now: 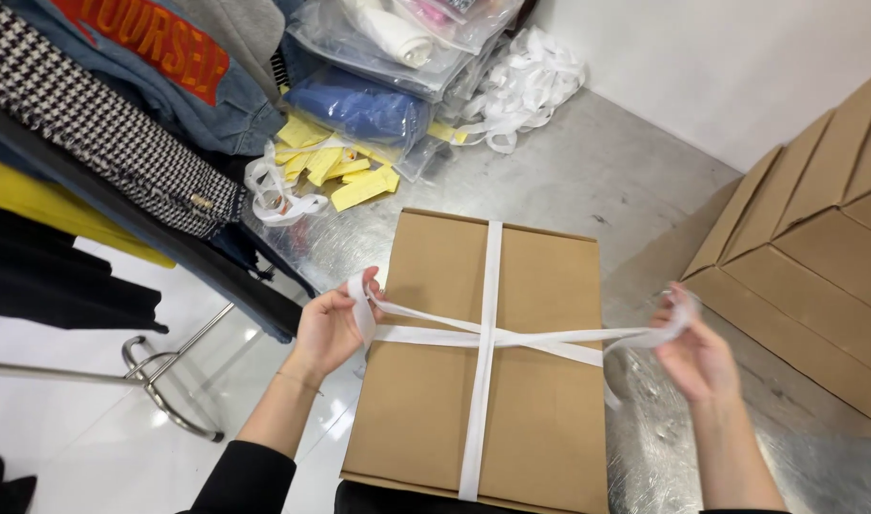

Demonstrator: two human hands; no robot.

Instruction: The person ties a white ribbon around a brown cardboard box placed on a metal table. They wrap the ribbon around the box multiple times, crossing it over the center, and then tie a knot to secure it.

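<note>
A flat cardboard box [493, 381] lay at the centre of the frame on a silvery bench [597, 181], bound by white strapping tape [481, 362] that crossed over its middle. The left hand [329, 328], at the box's left edge, had its fingers closed on one end of the tape. The right hand [694, 354], beyond the right edge, gripped the other end, though blur made its fingers hard to read. Stacked cardboard sheets [816, 247] filled the right side. Yellow tags [336, 167], bagged garments [369, 105] and loose white tape [526, 86] lay at the upper centre.
</note>
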